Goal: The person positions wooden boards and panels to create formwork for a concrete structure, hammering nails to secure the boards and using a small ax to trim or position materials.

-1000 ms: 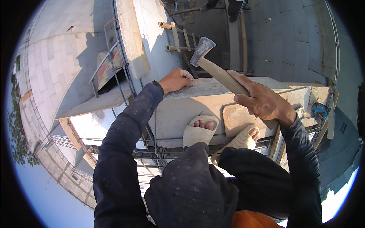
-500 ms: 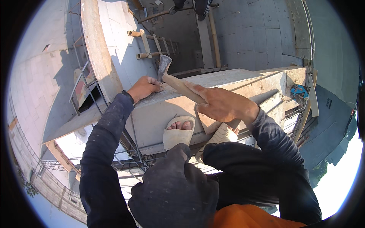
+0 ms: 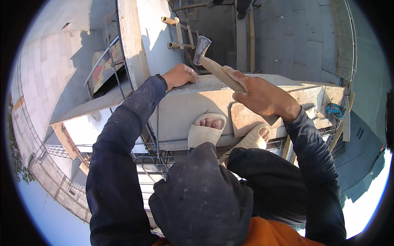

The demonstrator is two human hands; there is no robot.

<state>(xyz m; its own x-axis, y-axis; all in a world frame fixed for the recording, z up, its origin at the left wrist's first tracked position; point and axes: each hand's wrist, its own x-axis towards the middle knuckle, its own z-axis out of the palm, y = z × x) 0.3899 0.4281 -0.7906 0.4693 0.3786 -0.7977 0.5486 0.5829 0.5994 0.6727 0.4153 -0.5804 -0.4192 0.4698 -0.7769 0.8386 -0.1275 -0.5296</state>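
Note:
My right hand (image 3: 266,96) is wrapped round the wooden handle of a hammer (image 3: 223,73). Its grey metal head is raised just beyond my left fingertips, apart from the concrete-stained board (image 3: 250,80) below. On that board's top, toward its left end, rests my left hand (image 3: 181,76), thumb and fingers pinched together. Whatever they hold is too small to make out. My feet, in cream slides (image 3: 207,127), stand on the near side of the boards, the right one beside a loose piece of plywood (image 3: 242,119).
Thin steel bars (image 3: 156,127) rise close to my left forearm. Beyond the board is a deep drop with a bamboo ladder (image 3: 180,45) and another person's feet (image 3: 243,9). A blue object (image 3: 334,110) sits at the board's right end.
The whole view has shifted, so the scene sits farther right and higher up. The hammer's head is slightly higher above my left hand; both hands keep their grips.

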